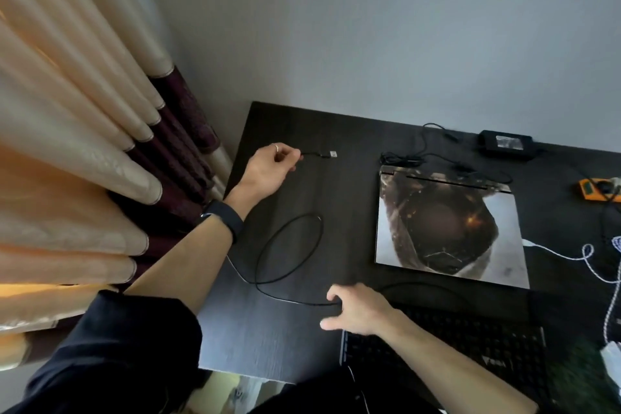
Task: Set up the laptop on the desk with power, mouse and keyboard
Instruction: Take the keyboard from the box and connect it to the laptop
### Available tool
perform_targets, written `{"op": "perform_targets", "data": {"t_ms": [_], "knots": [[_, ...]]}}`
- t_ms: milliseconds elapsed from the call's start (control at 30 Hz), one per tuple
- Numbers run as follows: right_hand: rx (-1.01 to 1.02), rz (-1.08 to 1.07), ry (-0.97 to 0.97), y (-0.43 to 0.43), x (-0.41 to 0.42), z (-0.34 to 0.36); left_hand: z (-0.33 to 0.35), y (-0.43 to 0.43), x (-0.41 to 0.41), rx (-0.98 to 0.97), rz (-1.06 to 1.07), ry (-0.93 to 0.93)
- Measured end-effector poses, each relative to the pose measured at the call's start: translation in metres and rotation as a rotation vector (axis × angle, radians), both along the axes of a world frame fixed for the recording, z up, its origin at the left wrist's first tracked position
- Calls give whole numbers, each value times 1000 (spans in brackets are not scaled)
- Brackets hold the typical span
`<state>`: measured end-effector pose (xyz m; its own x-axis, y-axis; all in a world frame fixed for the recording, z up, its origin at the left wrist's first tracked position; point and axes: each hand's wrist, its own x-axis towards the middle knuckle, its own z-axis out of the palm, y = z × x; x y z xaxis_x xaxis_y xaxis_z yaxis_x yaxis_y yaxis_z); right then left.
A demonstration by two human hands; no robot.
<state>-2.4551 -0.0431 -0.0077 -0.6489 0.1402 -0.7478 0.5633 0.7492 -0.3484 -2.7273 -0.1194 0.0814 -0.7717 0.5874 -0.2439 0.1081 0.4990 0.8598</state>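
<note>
Pinching cable (322,228) near its plug (332,154) with left hand (272,168), left of closed laptop (447,228). Touching cable with spread right hand (356,309) at keyboard (453,339) corner, in front of laptop. Slack looped on counter (268,339), left of laptop. Power brick (507,143) behind laptop.

No legible text found. The power adapter (487,144) at the far edge of the counter (285,329) carries a pale label (509,142), too blurred to read. The keyboard (470,339) at the near edge bears a small white mark (496,363), unreadable. The orange device (594,190) at the right edge shows no discernible characters.
</note>
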Motion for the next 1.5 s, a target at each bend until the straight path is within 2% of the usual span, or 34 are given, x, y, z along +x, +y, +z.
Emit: {"op": "perform_targets", "data": {"t_ms": [67,133,267,367,433,533,600,767,867,1000,1167,1267,1500], "knots": [[116,153,-6,-9,3,-14,-2,5,-1,-24,16,-7],[191,186,54,-14,2,-22,-3,6,-1,-52,9,3],[234,22,161,-11,-17,-36,-4,14,-4,-52,-2,36],[205,-173,202,-5,-33,-43,3,30,-7,46,159,102],[173,-211,158,-3,-39,-48,10,40,-11,83,265,218],[27,-184,20,-2,-42,-54,18,48,-16,77,204,327],[-88,-375,29,4,-42,-51,16,47,-13,53,34,342],[-470,-1199,311,46,-55,-5,-15,32,4,-22,-279,254],[-759,-1412,429,69,-65,39,-30,28,17,-23,-348,219],[-873,-1380,533,77,-66,66,-46,23,31,-51,-364,237],[-686,-1301,595,64,-61,61,-55,10,42,-99,-381,256],[-594,-1314,571,56,-59,57,-60,3,52,-218,-448,458],[-451,-1251,621,53,-54,59,-69,-3,82,-102,-508,813]]}}
